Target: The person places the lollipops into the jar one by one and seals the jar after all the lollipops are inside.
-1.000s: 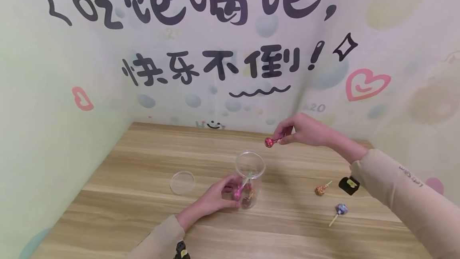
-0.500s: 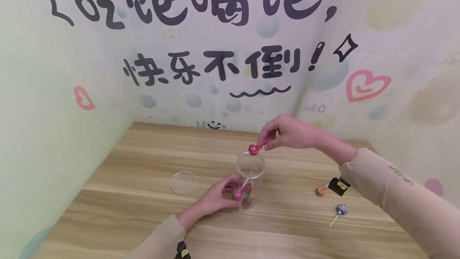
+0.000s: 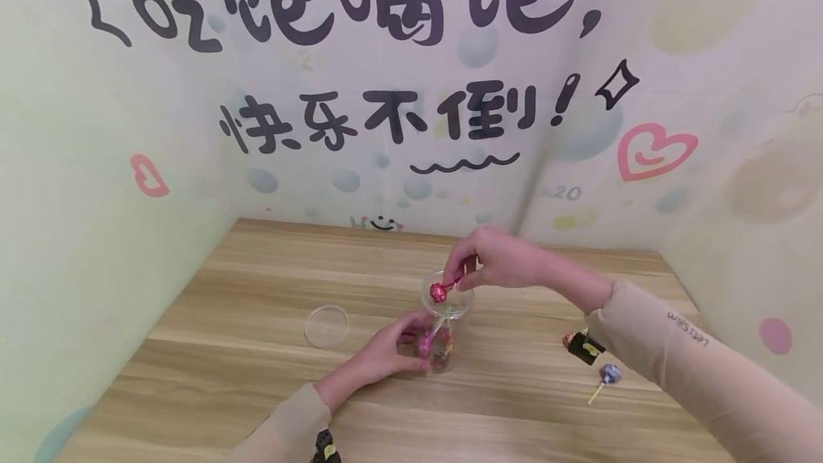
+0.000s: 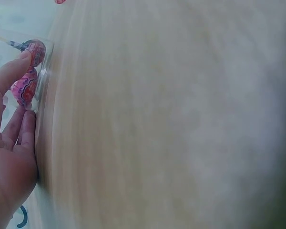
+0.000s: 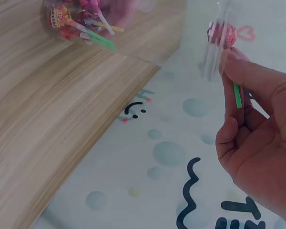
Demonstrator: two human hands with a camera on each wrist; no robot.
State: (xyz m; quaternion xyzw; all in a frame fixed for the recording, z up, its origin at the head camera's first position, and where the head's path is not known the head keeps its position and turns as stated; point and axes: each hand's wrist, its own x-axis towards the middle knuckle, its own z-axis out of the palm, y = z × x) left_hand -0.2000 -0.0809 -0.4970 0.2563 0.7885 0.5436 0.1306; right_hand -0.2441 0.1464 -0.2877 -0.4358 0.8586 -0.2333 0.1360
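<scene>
A clear plastic jar (image 3: 461, 338) stands upright on the table, several wrapped lollipops (image 5: 62, 16) lying in its bottom. My left hand (image 3: 388, 350) grips the jar low on its left side; in the left wrist view its thumb lies across the wall in front of a pink-wrapped lollipop (image 4: 25, 90). Between thumb and fingers, my right hand (image 3: 495, 259) pinches a red-wrapped lollipop (image 3: 438, 293) by its stick, just under the head. That head overlaps the jar's mouth in the head view. The right wrist view shows its green stick (image 5: 237, 95) pointing back toward the palm.
A round clear lid (image 3: 326, 326) lies flat left of the jar. To the right are a blue-wrapped lollipop (image 3: 610, 374) and an orange one (image 3: 569, 339), mostly hidden behind the black wrist camera (image 3: 586, 347). A printed wall (image 3: 386, 184) rises behind the table (image 3: 257, 391).
My right hand has moved left and down with the red lollipop, from right of the jar to its mouth. The left hand and the jar have stayed put.
</scene>
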